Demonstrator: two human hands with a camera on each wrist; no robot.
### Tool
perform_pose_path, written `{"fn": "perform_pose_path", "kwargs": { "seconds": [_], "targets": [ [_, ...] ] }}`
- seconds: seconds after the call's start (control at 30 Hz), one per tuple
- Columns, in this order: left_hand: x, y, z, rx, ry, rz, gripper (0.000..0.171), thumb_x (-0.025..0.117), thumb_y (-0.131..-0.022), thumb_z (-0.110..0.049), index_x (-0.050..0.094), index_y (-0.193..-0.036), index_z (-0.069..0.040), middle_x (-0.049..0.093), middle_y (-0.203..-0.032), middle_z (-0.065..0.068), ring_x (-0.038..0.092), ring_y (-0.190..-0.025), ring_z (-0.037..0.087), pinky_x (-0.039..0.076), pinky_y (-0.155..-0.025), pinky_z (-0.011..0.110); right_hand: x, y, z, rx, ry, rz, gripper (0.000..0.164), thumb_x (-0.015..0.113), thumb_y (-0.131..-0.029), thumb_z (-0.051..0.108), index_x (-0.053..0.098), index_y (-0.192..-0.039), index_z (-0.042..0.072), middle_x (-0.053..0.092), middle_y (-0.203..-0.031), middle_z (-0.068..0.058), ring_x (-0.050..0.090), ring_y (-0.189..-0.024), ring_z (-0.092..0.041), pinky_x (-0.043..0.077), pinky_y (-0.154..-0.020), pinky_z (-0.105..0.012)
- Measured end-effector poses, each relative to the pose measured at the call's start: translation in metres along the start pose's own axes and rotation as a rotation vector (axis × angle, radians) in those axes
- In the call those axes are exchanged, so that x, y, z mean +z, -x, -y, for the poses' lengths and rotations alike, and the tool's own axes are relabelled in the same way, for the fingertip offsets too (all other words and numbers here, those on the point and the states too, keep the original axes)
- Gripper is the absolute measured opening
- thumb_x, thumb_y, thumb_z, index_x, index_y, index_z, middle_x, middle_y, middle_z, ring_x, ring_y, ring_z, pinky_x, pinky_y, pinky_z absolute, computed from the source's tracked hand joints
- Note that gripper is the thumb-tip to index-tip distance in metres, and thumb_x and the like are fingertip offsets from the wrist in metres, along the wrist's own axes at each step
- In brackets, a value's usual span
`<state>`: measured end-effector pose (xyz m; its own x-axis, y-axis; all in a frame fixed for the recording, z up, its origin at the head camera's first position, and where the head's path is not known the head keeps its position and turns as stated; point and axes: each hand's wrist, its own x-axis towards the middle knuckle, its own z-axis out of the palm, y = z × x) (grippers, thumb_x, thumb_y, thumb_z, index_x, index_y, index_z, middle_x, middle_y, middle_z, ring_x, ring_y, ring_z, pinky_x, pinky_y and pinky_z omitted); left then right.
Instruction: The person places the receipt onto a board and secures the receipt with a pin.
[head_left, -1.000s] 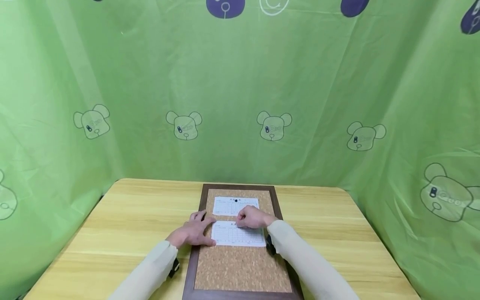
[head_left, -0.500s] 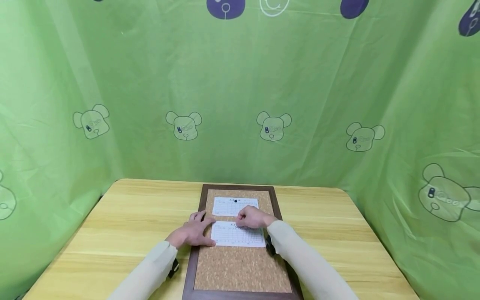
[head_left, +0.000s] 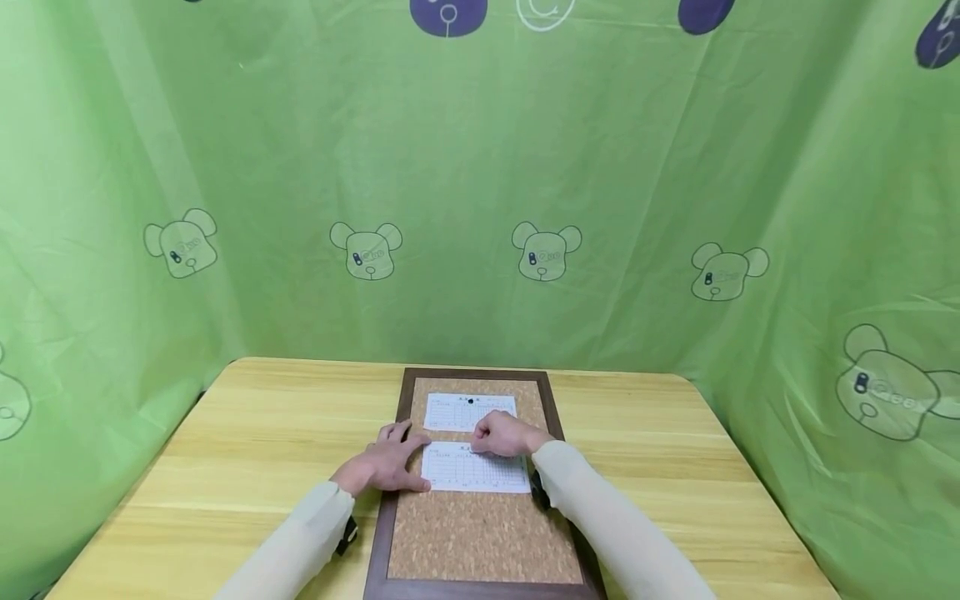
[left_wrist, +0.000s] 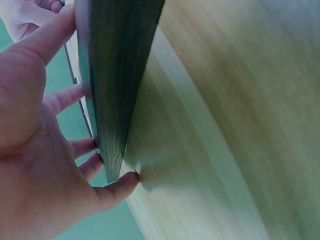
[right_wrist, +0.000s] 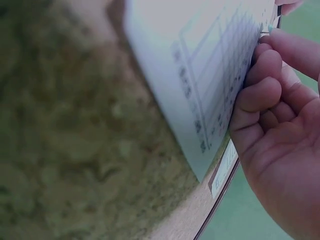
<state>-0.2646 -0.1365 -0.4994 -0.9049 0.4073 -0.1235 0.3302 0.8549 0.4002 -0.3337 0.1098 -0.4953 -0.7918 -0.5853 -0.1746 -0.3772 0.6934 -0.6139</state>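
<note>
A corkboard (head_left: 483, 537) in a dark brown frame lies on the table. Two printed form sheets are on it. The upper sheet (head_left: 442, 412) bears a black pushpin (head_left: 471, 402) near its top edge. My left hand (head_left: 388, 463) spreads over the board's left edge, thumb and index fingertip at the left corners of the lower sheet (head_left: 472, 475). In the left wrist view its other fingers lie along the frame (left_wrist: 112, 90). My right hand (head_left: 504, 434), fingers curled, pinches a small pushpin (right_wrist: 270, 28) at the lower sheet's top middle; the fingers mostly hide it.
The wooden table (head_left: 660, 467) extends on both sides of the board. A green curtain (head_left: 465, 317) with bear prints encloses the back and sides. A dark wrist device (head_left: 347, 536) shows under the left sleeve, another (head_left: 540, 492) under the right.
</note>
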Motion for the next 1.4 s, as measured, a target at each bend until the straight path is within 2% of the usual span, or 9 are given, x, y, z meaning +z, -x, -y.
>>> {"fn": "perform_pose_path", "kwargs": {
  "seconds": [0.43,0.8,1.27,1.4],
  "targets": [
    [-0.0003,0.0007,-0.0020,-0.001,0.003,0.001,0.072,0.073,-0.079,-0.046,0.045,-0.139,-0.018,0.019,-0.150,0.023,0.016,-0.135,0.043,0.034,-0.094,0.062,0.0020,-0.0014,-0.0027,0.011,0.012,-0.014,0.029,0.065,-0.090,0.016,0.055,-0.063,0.014,0.046,-0.055,0.007,0.040,-0.049,-0.007,0.032,-0.048,-0.022],
    [0.0013,-0.0018,0.0016,0.004,-0.004,0.007,0.072,0.071,-0.080,-0.046,0.044,-0.139,-0.016,0.018,-0.151,0.023,0.014,-0.135,0.044,0.032,-0.096,0.063,-0.0001,-0.0036,-0.0012,0.023,0.004,-0.005,0.020,0.065,-0.089,0.014,0.064,-0.070,0.010,0.054,-0.059,0.004,0.044,-0.051,-0.008,0.035,-0.048,-0.022],
    [0.0037,-0.0044,0.0051,-0.004,0.004,-0.001,0.072,0.072,-0.079,-0.048,0.044,-0.140,-0.020,0.017,-0.152,0.021,0.014,-0.136,0.043,0.032,-0.094,0.064,0.0000,-0.0092,0.0009,0.058,0.006,-0.013,0.023,0.067,-0.086,0.013,0.062,-0.064,0.010,0.054,-0.055,0.004,0.044,-0.049,-0.007,0.034,-0.047,-0.020],
    [-0.0002,-0.0022,0.0017,0.004,-0.004,0.003,0.072,0.072,-0.079,-0.048,0.045,-0.139,-0.019,0.019,-0.151,0.022,0.016,-0.135,0.044,0.033,-0.094,0.064,-0.0009,-0.0094,0.0006,0.078,-0.006,0.000,0.024,0.068,-0.086,0.013,0.062,-0.063,0.010,0.053,-0.054,0.004,0.043,-0.047,-0.007,0.033,-0.044,-0.019]
  ]
}}
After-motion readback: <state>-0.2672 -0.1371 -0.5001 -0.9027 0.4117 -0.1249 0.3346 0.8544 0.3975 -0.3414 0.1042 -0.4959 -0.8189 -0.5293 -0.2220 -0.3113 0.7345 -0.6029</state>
